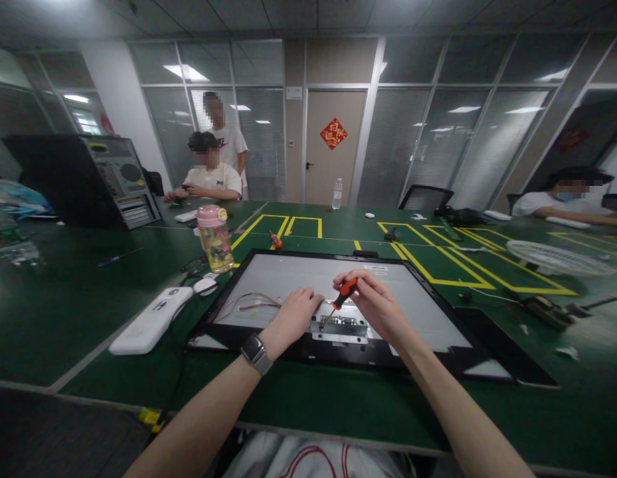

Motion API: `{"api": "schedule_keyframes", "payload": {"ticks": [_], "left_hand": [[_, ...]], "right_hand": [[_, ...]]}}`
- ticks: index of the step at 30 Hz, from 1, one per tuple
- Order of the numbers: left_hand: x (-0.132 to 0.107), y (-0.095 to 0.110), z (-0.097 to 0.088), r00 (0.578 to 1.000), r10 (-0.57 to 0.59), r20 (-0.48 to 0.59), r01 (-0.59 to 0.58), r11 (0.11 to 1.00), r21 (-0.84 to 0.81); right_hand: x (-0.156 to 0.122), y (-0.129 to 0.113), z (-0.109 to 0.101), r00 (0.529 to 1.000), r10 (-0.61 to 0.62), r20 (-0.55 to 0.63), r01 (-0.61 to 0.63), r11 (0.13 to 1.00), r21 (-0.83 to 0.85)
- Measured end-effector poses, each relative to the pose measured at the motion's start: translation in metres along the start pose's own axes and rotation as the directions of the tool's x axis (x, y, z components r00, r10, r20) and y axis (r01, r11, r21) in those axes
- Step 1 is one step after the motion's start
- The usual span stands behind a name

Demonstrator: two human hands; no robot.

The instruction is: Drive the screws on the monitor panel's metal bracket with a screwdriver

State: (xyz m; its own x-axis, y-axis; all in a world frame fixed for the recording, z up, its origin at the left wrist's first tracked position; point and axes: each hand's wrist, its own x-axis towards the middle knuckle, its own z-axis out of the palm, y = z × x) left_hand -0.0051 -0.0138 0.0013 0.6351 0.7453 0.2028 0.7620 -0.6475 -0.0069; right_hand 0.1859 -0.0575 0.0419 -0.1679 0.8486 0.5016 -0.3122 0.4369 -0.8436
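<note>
A flat display panel (412,292) with a black frame lies back side up on the table. A metal bracket (355,328) sits at its near edge. In my right hand (375,302) is a screwdriver (344,295) with an orange and black handle, tilted so its tip points down at the left part of the bracket. My left hand (293,315) rests on the panel at the bracket's left end, fingers laid out and partly hidden from view. Thin wires (253,302) run across the panel left of that hand. A watch (257,352) is on my left wrist.
Left of the panel are a white device (151,320) and a pink-lidded bottle (215,239). A computer tower (121,182) stands farther left. A black slab (507,345) lies at right, near a racket (557,257). Several people are around the green table (298,392).
</note>
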Motion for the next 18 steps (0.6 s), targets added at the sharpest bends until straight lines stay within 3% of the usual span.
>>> {"api": "schedule_keyframes", "payload": {"ticks": [11,18], "left_hand": [[-0.0009,0.002,-0.0055,1.0,-0.012,0.02,0.012,1.0,-0.009],[-0.0021,0.0017,-0.004,1.0,-0.001,0.002,0.001,0.999,0.039]], "right_hand": [[-0.0014,-0.0067,-0.0035,0.998,-0.056,-0.022,0.048,0.959,-0.279],[-0.0019,-0.0007,-0.0046,0.995,-0.094,-0.015,0.086,0.961,-0.264]]}}
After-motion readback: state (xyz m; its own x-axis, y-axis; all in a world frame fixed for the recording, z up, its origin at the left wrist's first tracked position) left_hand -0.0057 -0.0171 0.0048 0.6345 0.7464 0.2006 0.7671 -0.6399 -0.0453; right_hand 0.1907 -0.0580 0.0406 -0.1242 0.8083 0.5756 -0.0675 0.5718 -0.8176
